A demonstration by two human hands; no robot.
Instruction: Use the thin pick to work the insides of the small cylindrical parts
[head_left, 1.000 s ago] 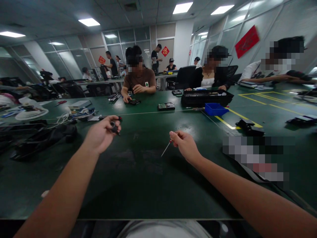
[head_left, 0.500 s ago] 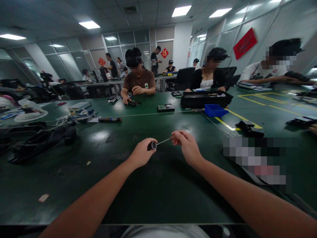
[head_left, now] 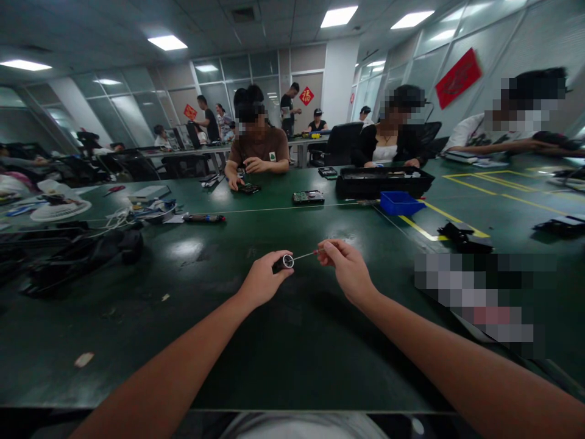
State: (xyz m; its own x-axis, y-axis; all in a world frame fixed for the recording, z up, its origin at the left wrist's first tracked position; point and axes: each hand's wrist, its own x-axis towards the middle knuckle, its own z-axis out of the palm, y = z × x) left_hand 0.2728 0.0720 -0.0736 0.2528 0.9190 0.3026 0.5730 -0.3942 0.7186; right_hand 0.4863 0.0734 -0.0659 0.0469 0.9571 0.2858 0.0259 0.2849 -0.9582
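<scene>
My left hand (head_left: 262, 281) is closed around a short dark cylinder (head_left: 287, 262), whose open round end with a pale rim faces toward me. From the right, a thin metal rod with a red end (head_left: 305, 255) reaches to the rim of the cylinder. Thumb and fingertips of my right hand (head_left: 345, 268) pinch the rod at its red part. Whether its tip is inside the cylinder or only beside it, I cannot tell. Both hands are held above the green table (head_left: 292, 347).
Ahead stand a black tray (head_left: 386, 183), a blue bin (head_left: 402, 203) and a circuit-board device (head_left: 308, 197). A dark pen-shaped tool (head_left: 204, 217) lies to the left, near cables and a black bag (head_left: 86, 259). Black parts (head_left: 466, 236) lie right. Several people sit across the table.
The cylinder's round end now faces me more fully, and its rim shows brighter. Both hands stay close together in nearly the same place; the view has shifted slightly.
</scene>
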